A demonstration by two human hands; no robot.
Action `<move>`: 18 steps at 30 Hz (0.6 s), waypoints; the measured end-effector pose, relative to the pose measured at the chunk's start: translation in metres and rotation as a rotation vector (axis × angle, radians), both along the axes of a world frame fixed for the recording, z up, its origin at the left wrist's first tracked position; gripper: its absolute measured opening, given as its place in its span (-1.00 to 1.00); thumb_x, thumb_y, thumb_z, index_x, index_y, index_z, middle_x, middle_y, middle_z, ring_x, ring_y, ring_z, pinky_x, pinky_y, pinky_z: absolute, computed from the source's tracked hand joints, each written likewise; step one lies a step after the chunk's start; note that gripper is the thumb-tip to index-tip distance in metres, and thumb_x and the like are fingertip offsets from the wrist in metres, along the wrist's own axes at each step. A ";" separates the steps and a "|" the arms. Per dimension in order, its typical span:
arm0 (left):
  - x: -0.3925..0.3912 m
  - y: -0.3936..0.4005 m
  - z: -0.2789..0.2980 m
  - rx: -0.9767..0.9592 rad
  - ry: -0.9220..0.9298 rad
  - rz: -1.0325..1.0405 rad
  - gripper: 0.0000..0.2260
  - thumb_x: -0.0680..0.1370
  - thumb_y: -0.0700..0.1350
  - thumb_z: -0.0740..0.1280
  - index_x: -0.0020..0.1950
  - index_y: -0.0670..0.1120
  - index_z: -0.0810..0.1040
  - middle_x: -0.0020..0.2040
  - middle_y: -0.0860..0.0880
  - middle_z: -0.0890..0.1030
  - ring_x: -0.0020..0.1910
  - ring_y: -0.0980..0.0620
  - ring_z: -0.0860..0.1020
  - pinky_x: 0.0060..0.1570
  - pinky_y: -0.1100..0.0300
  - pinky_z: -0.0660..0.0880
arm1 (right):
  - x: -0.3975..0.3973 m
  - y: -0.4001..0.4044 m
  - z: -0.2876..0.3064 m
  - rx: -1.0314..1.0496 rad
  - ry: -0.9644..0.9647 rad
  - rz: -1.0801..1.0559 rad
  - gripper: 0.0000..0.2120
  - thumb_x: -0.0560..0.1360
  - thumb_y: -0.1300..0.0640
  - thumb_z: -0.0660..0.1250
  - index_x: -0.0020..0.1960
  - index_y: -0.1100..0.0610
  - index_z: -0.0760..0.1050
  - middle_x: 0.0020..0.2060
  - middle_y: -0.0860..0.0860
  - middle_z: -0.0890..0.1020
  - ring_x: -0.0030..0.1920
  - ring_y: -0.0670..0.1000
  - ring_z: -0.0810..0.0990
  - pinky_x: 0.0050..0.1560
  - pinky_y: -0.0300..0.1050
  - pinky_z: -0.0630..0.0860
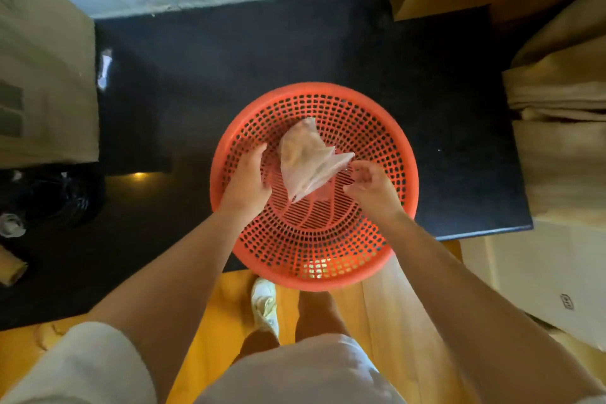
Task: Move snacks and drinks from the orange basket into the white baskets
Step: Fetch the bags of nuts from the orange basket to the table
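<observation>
The round orange basket (314,259) stands on a dark mat straight in front of me. Inside it is one clear, crumpled snack bag (303,157) with pale brown contents, lying tilted over the basket's middle. My left hand (246,180) is just left of the bag, palm turned toward it and fingers nearly straight, with a narrow gap between them. My right hand (367,185) hovers to the bag's right with loosely curled fingers, its fingertips close to the bag's right corner, with nothing pinched between thumb and fingers. No white basket is in view.
The dark mat (459,108) lies on a floor by a pale wall. Cardboard boxes (42,75) stand at the left, and more boxes and folded cardboard (557,102) at the right. My legs and a white shoe (265,305) are below the basket.
</observation>
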State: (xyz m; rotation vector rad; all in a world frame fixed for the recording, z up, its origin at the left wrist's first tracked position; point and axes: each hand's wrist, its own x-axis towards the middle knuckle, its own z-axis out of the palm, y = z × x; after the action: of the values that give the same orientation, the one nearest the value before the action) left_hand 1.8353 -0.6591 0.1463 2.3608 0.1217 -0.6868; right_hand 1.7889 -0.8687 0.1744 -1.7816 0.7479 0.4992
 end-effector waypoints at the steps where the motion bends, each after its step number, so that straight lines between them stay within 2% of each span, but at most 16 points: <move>1: 0.006 -0.001 -0.007 0.037 -0.054 -0.068 -0.31 0.45 -0.34 0.34 0.50 -0.04 0.14 0.48 -0.06 0.24 0.44 -0.01 0.28 0.42 0.13 0.22 | 0.009 -0.002 -0.008 -0.065 -0.007 0.086 -0.50 0.37 0.34 0.37 0.28 0.18 0.38 0.06 0.05 0.51 0.04 0.05 0.51 0.09 -0.10 0.44; 4: 0.019 -0.006 -0.027 0.109 -0.128 -0.252 -0.18 0.42 -0.29 0.40 0.53 0.05 0.02 0.54 0.01 0.06 0.52 0.02 0.10 0.41 0.12 0.18 | 0.024 -0.007 -0.029 -0.209 -0.062 0.333 -0.37 0.28 0.26 0.43 0.32 0.07 0.38 0.24 0.10 0.44 0.22 0.08 0.45 0.23 -0.06 0.40; 6: 0.026 -0.009 -0.035 0.128 -0.121 -0.321 -0.18 0.44 -0.18 0.41 0.53 0.08 -0.04 0.55 0.01 -0.01 0.53 -0.01 0.06 0.39 0.04 0.23 | 0.029 -0.009 -0.041 -0.207 -0.107 0.430 -0.33 0.24 0.22 0.45 0.32 -0.01 0.39 0.27 0.08 0.41 0.27 0.08 0.39 0.27 -0.07 0.37; 9: 0.033 -0.012 -0.041 0.107 -0.181 -0.404 -0.22 0.46 -0.15 0.39 0.54 0.03 -0.01 0.55 -0.06 0.01 0.52 -0.08 0.08 0.40 -0.03 0.27 | 0.033 -0.009 -0.058 -0.201 -0.153 0.520 -0.29 0.23 0.22 0.50 0.33 -0.03 0.38 0.28 0.04 0.38 0.30 0.05 0.33 0.29 -0.17 0.29; 12: 0.036 -0.015 -0.045 0.072 -0.229 -0.451 -0.31 0.51 -0.14 0.32 0.54 0.02 0.01 0.55 -0.05 0.05 0.51 -0.08 0.14 0.40 -0.04 0.29 | 0.036 -0.007 -0.070 -0.220 -0.225 0.553 -0.28 0.20 0.20 0.53 0.31 -0.04 0.39 0.29 0.00 0.39 0.30 0.00 0.30 0.20 -0.34 0.16; 15: 0.037 -0.018 -0.046 0.040 -0.220 -0.422 -0.37 0.54 -0.15 0.28 0.53 0.06 0.05 0.55 0.02 0.09 0.48 -0.04 0.20 0.39 -0.02 0.31 | 0.037 -0.006 -0.076 -0.166 -0.248 0.486 -0.39 0.22 0.19 0.51 0.23 -0.06 0.47 0.25 -0.03 0.44 0.29 0.04 0.36 0.27 -0.14 0.29; 17: 0.037 -0.018 -0.044 0.022 -0.230 -0.405 -0.39 0.54 -0.19 0.28 0.52 0.05 0.10 0.53 0.03 0.13 0.46 -0.03 0.23 0.40 0.00 0.28 | 0.038 -0.005 -0.078 -0.138 -0.247 0.441 -0.55 0.27 0.10 0.43 0.16 -0.04 0.52 0.20 -0.01 0.49 0.23 0.06 0.41 0.25 0.00 0.38; 18: 0.039 -0.018 -0.043 0.014 -0.232 -0.402 -0.41 0.54 -0.20 0.28 0.51 0.04 0.13 0.53 0.02 0.15 0.46 -0.03 0.24 0.41 0.00 0.27 | 0.038 -0.005 -0.079 -0.148 -0.245 0.443 -0.58 0.28 0.03 0.37 0.14 -0.02 0.53 0.18 0.00 0.50 0.22 0.07 0.42 0.24 0.00 0.38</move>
State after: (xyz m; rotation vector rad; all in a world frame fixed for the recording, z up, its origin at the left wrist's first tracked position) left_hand 1.8738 -0.6772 0.1030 2.4818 -0.4609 -0.5879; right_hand 1.8270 -0.8734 0.0957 -2.1118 0.2199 0.5110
